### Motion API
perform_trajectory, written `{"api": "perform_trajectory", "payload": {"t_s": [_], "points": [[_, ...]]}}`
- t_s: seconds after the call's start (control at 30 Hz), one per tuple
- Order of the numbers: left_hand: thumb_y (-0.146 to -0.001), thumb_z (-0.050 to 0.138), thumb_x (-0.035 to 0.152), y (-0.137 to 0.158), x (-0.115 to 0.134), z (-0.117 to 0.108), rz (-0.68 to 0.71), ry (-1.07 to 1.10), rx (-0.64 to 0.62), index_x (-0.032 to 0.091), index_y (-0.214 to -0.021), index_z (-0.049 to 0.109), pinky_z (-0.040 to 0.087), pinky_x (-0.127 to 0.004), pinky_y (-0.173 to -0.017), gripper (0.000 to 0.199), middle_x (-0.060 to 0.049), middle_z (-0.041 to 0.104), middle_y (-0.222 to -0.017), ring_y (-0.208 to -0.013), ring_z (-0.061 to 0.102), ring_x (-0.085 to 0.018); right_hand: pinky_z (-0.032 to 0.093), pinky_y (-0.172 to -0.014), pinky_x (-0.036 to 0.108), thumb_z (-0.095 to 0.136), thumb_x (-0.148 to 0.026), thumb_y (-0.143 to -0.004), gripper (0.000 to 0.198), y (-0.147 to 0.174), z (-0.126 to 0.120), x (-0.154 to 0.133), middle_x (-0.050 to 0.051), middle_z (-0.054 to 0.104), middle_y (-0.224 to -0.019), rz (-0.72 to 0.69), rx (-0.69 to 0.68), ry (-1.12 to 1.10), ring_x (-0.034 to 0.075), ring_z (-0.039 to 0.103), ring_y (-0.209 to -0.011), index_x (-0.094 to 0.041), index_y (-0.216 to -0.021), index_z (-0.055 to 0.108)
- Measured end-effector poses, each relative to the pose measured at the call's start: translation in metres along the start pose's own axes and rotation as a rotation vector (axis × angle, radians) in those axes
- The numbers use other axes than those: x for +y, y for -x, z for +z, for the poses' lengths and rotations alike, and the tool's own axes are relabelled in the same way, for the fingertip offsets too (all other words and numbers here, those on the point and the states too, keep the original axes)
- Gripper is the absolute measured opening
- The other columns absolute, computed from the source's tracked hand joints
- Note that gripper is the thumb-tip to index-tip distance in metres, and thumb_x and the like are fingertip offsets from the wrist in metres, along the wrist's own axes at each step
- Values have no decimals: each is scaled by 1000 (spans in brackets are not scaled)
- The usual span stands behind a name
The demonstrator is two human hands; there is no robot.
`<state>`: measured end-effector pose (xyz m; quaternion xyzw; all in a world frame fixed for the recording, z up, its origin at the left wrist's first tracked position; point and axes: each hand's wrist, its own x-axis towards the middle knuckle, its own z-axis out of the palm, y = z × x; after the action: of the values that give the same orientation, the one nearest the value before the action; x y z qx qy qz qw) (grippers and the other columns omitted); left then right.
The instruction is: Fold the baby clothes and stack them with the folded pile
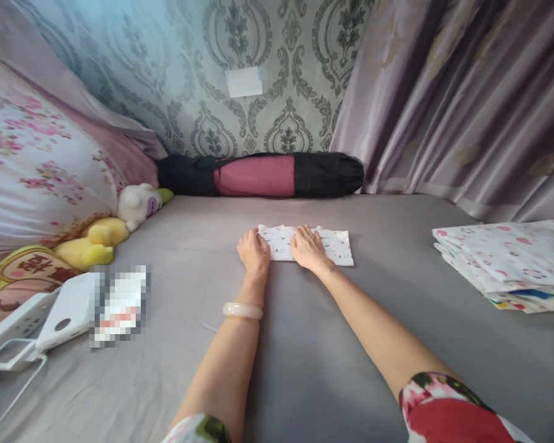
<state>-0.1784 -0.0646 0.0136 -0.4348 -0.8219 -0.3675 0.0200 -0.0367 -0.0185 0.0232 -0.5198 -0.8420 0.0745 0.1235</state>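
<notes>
A small folded white cloth (337,246) with a fine scattered print lies on the grey bed sheet. My left hand (253,251) is at its left end, fingers curled down and closed over the edge; the fingertips are partly hidden. My right hand (308,247) rests palm down on the middle of the cloth, with its fingers stretched out flat. A pale bangle (242,311) circles my left wrist.
Patterned folded fabric (503,252) is piled at the right. Along the wall lies a black and pink rolled bag (258,175). Plush toys (96,240), a white power bank (71,311), a power strip (21,320) with cables and a blurred packet (121,307) are at the left.
</notes>
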Motion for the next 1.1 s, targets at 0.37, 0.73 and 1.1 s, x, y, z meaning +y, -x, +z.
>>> {"api": "perform_trajectory", "payload": {"t_s": [0.37, 0.73, 1.1], "points": [[-84, 44, 17, -9, -15, 12, -145, 116, 39, 20, -101, 70, 49, -39, -90, 31, -10, 73, -102, -100, 64, -26, 18, -117, 44, 28, -28, -99, 52, 3, 17, -3, 15, 36, -154, 4, 42, 48, 26, 27, -144, -5, -144, 43], [-83, 43, 14, -14, -13, 5, -298, 305, 5, 17, -103, 70, 49, -35, -94, 34, -11, 74, -101, -102, 67, -24, 15, -118, 44, 28, -27, -100, 52, -11, 16, -26, 17, 39, -152, -38, 38, 53, 27, 28, -143, -3, -143, 42], [-82, 43, 14, -15, -11, 2, -343, 381, 7, 16, -101, 70, 50, -34, -92, 33, -10, 74, -98, -99, 68, -23, 15, -117, 42, 31, -27, -99, 51, -11, 32, -28, 17, 43, -149, -39, 84, 63, 26, 34, -139, -3, -143, 43]]}}
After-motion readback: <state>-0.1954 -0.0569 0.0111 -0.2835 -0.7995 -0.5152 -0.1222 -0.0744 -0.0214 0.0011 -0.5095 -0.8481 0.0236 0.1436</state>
